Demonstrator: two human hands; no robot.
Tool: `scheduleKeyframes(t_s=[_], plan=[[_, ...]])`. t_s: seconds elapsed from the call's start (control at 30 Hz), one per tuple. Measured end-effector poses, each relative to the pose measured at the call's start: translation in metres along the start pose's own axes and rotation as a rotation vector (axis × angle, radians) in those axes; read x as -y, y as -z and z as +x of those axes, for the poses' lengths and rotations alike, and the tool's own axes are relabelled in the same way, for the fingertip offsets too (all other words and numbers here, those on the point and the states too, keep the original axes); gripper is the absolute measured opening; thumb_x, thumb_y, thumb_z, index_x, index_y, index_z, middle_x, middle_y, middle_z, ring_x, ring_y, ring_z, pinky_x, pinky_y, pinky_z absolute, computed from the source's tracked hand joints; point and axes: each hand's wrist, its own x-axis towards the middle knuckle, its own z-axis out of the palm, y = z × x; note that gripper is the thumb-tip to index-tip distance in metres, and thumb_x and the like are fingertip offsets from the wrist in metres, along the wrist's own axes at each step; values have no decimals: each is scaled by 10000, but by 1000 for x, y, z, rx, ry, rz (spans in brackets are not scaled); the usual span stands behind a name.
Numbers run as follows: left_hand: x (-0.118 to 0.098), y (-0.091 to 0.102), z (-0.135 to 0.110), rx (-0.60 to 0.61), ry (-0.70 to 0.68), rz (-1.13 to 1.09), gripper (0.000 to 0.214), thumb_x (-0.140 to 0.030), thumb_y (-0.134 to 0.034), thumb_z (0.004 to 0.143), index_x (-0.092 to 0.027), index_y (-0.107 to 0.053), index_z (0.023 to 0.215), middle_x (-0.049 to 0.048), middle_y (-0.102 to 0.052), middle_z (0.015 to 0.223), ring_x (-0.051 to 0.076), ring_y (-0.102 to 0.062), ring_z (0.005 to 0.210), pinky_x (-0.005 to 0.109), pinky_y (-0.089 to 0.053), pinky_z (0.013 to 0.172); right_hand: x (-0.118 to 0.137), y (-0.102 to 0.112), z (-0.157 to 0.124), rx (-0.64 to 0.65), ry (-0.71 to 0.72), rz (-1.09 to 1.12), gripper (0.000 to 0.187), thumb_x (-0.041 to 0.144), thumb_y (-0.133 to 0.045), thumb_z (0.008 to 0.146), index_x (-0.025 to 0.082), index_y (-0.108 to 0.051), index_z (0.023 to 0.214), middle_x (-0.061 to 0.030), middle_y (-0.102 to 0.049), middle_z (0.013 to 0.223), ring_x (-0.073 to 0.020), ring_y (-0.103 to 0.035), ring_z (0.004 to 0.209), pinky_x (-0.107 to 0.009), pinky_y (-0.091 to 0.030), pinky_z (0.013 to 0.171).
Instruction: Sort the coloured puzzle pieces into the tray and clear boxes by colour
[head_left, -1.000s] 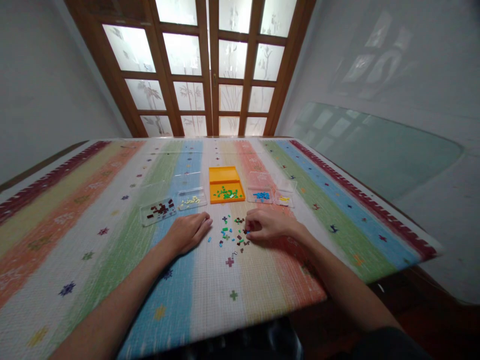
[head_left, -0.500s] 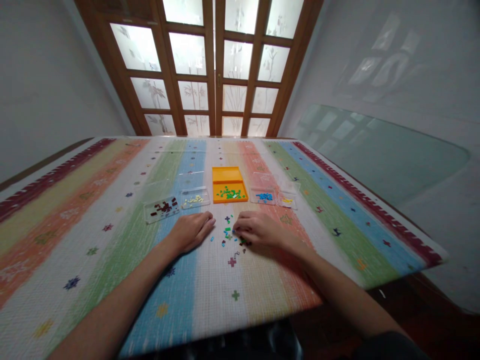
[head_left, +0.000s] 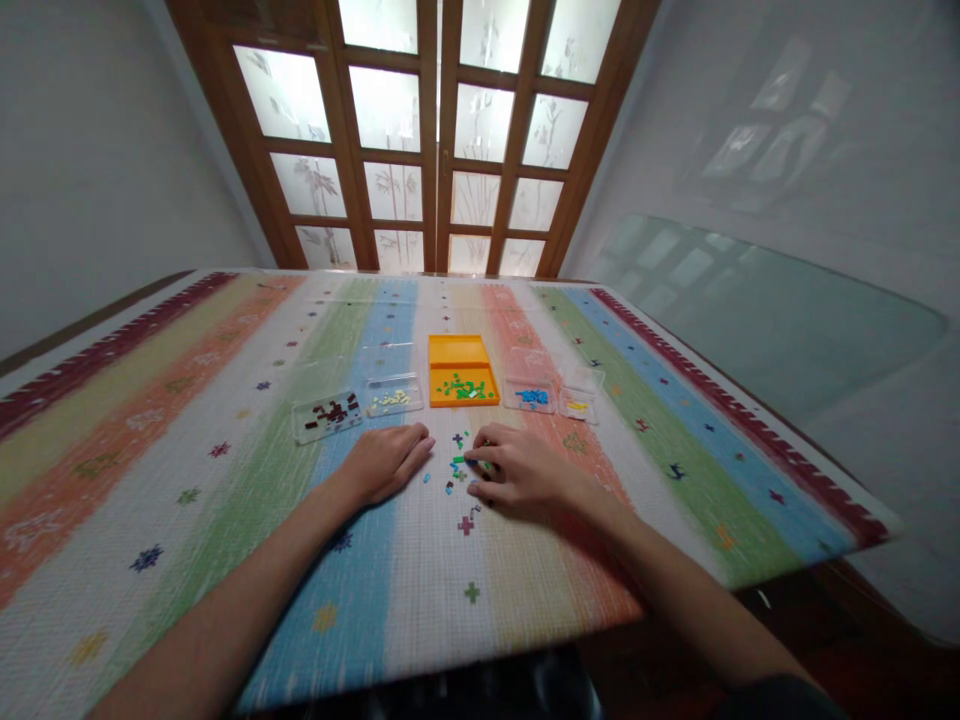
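Note:
Small loose plastic pieces in green, blue and brown lie scattered on the tablecloth, among them a green piece (head_left: 459,460) and a light blue piece (head_left: 427,478). Over the right side of this scatter is my right hand (head_left: 521,468), its thumb and fingers apart. The index fingertip is by the green piece, and the palm hides some pieces beneath it. My left hand (head_left: 386,463) rests on the cloth left of the scatter, fingers stretched out and holding nothing. Behind the hands stands an open orange case (head_left: 463,347) with many green pieces in its front half.
Left of the orange case are two clear boxes, one with brown pieces (head_left: 334,411) and one with cream pieces (head_left: 391,401). Blue pieces (head_left: 533,398) and yellow pieces (head_left: 577,405) sit in clear boxes to its right. A striped tablecloth (head_left: 247,500) covers the table.
My right hand has spread its thumb and fingers and now covers brown pieces that showed beside it. My left hand stays in place. The view has shifted slightly.

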Motion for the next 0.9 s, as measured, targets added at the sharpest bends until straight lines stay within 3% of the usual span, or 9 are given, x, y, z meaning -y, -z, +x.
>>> scheduleKeyframes(t_s=[0.53,0.77,0.9], plan=[[1,-1,0,-3,5,-2,383,-408,-290,1071,-185,-596,1012,94,-742,909,236,-705,816,326,-481,718,-8,-14,9,-27,-14,-51,150,190,-611,957,179,-761,947,-82,-678,934,-164,-594,796,-274,-415,688],[2,-3,1,-14,4,-14,389,-414,-286,1070,-189,-598,1016,91,-740,907,233,-703,815,327,-485,722,-2,-16,13,16,-36,-210,169,187,-519,1002,147,-676,952,-106,-660,961,-184,-561,820,-292,-390,673],[3,-5,0,-18,-1,-19,395,-421,-281,1072,-192,-598,1018,93,-743,917,231,-704,822,326,-487,724,4,-14,13,53,-57,-232,100,139,-532,949,136,-624,987,-120,-640,993,-198,-542,833,-304,-389,668]])
